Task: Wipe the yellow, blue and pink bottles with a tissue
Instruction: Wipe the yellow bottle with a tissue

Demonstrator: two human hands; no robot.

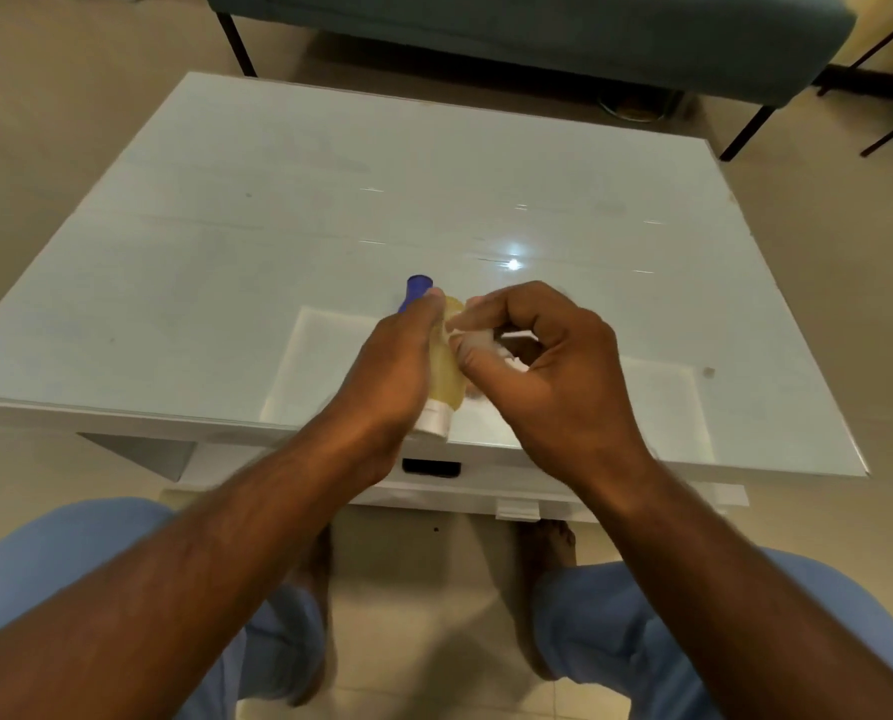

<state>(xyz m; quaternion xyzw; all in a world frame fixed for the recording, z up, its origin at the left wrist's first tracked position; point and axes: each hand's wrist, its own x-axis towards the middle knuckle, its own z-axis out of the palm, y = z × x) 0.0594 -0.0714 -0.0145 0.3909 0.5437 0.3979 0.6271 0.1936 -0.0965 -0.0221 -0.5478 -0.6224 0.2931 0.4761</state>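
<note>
My left hand (387, 376) grips a small translucent yellow bottle (447, 379) with a white cap pointing toward me, held above the near edge of the white table (226, 226). My right hand (543, 366) pinches a crumpled white tissue (506, 353) against the bottle's right side. Behind my left fingers stands a blue bottle (415, 291), only its top showing. No pink bottle is visible; it may be hidden behind my hands.
The glossy table has a drawer with a dark handle slot (431, 467) at the front. A teal bench (537, 28) on black legs stands beyond the table. My knees and bare feet are below on the tiled floor.
</note>
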